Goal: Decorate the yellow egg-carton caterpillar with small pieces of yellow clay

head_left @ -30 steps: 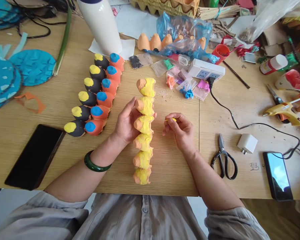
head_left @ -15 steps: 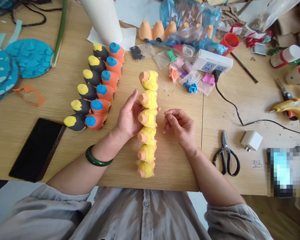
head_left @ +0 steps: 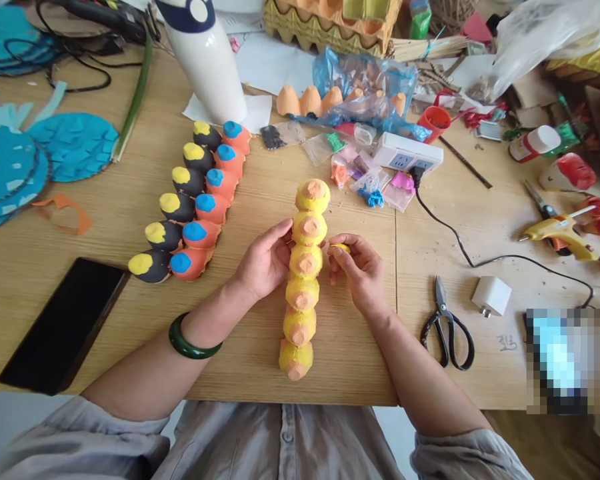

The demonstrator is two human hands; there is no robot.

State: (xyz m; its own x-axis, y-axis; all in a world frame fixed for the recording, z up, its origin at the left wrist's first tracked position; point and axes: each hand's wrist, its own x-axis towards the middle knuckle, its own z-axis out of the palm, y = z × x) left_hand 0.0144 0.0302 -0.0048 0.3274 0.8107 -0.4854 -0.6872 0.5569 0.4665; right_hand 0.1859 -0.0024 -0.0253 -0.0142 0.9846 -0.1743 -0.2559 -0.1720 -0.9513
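- Left hand (head_left: 265, 261), wearing a green bangle (head_left: 194, 340), is half open, its palm and curved fingers cupped against the side of a strip of egg-carton cups (head_left: 303, 293).
- Right hand (head_left: 359, 273) is nearly closed, pinching a small piece of yellow clay (head_left: 340, 248) between thumb and fingers, just beside the strip.
- That strip lies lengthwise on the wooden table (head_left: 240, 373), its cups coated yellow with bare orange tips.
- Left of it, black cups with yellow tops (head_left: 177, 208) lie alongside orange cups with blue tops (head_left: 200, 233).
- Right of it lie black-handled scissors (head_left: 443, 327) and a white power strip (head_left: 407, 153).
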